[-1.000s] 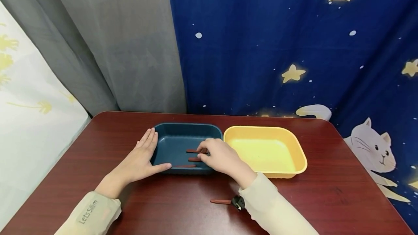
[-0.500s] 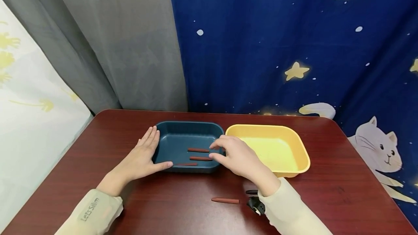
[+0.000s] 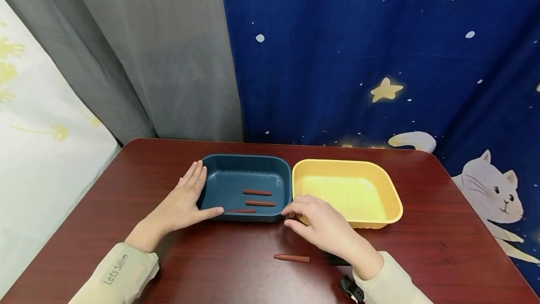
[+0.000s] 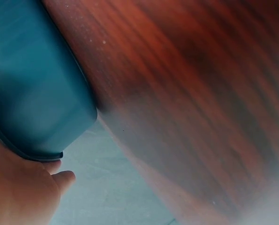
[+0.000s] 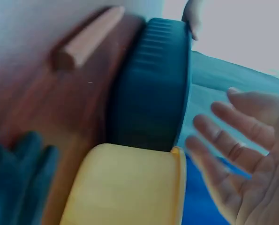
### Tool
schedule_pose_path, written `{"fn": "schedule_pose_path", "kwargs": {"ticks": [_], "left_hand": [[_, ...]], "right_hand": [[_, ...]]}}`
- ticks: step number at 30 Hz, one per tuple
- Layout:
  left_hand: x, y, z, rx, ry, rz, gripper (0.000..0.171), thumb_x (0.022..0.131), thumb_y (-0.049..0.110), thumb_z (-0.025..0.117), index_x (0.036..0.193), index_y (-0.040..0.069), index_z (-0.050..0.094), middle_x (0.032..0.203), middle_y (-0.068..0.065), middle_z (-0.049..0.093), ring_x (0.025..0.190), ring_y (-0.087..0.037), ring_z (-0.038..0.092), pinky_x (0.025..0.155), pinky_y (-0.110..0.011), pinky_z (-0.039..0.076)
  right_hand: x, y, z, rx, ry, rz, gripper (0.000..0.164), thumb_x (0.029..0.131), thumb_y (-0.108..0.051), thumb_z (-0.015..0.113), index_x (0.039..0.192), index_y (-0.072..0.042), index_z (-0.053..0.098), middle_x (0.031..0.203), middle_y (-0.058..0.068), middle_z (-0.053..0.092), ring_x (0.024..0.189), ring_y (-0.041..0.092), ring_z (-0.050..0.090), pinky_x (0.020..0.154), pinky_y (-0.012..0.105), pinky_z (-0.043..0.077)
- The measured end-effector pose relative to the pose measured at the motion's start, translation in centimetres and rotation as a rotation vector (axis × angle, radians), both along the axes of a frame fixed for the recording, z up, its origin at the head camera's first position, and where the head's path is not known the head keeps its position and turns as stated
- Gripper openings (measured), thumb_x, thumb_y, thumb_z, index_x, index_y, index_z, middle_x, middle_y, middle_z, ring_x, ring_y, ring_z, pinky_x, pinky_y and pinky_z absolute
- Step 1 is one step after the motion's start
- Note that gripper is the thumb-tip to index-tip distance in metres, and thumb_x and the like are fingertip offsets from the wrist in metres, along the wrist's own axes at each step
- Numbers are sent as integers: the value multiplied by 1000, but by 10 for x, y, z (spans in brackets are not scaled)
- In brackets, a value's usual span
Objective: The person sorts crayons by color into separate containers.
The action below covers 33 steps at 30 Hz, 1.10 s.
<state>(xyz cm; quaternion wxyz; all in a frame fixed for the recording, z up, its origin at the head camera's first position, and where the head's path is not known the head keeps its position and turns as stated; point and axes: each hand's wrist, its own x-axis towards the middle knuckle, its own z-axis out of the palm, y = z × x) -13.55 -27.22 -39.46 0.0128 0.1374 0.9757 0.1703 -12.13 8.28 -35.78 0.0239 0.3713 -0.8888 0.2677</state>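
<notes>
My left hand (image 3: 179, 201) rests on the left end of a dark blue tray (image 3: 244, 157), fingers straight along the left rim and thumb on the front rim. In the left wrist view, fingertips show at the edge of the blue tray (image 4: 45, 93). Inside the tray lie three reddish-brown pointed sticks, one of them the middle stick (image 3: 260, 203). My right hand (image 3: 325, 224) hovers near the front corners where the two trays meet, fingers loosely bent and holding nothing. Another brown stick (image 3: 291, 258) lies on the table in front, seen larger as a pointed stick (image 5: 90, 40) in the right wrist view.
A yellow tray (image 3: 390, 186) stands directly right of the blue one. Dark sticks (image 3: 335, 259) lie partly hidden under my right wrist. The reddish-brown table (image 3: 219, 266) ends at curtains behind.
My right hand has let go of a brown stick in the blue tray, drawn back out to the right and come down toward the table front. The left hand has stayed put.
</notes>
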Motion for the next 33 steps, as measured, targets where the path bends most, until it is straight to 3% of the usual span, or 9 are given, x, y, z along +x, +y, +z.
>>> {"fn": "schedule_pose_path", "kwargs": {"ticks": [6, 15, 21, 25, 33], "left_hand": [[1, -1, -2, 6, -3, 6, 119, 82, 74, 60, 157, -4, 10, 167, -19, 1, 155, -37, -1, 117, -67, 20], [0, -1, -2, -19, -2, 5, 121, 81, 76, 60, 157, -5, 11, 167, -19, 2, 155, -37, 0, 120, -60, 20], [-3, 1, -2, -10, -6, -3, 121, 81, 76, 60, 157, -4, 11, 168, -18, 1, 156, -36, -1, 121, -59, 19], [-4, 1, -2, -9, -5, -6, 121, 81, 76, 59, 157, -4, 10, 168, -18, 0, 156, -36, -2, 121, -60, 19], [-2, -1, -2, -5, -1, -5, 120, 82, 75, 60, 157, -5, 10, 167, -19, 1, 155, -37, -2, 121, -61, 18]], "right_hand": [[9, 2, -9, 63, -7, 81, 12, 91, -18, 71, 103, -16, 74, 96, -8, 69, 89, 6, 61, 82, 27, 53], [13, 5, -17, 173, -96, 175, 6, 90, -16, 71, 95, -18, 73, 88, -11, 63, 78, 2, 55, 72, 18, 49], [14, 2, -21, 278, -112, 193, 3, 88, -20, 75, 87, -21, 72, 79, -13, 57, 72, -2, 47, 63, 15, 43], [15, 0, -22, 352, -130, 200, 7, 84, -22, 78, 88, -23, 72, 80, -14, 59, 73, -1, 49, 63, 18, 44], [16, -6, -28, 403, -88, 227, 20, 82, -9, 77, 87, -24, 66, 81, -14, 58, 75, 1, 52, 66, 18, 46]]}}
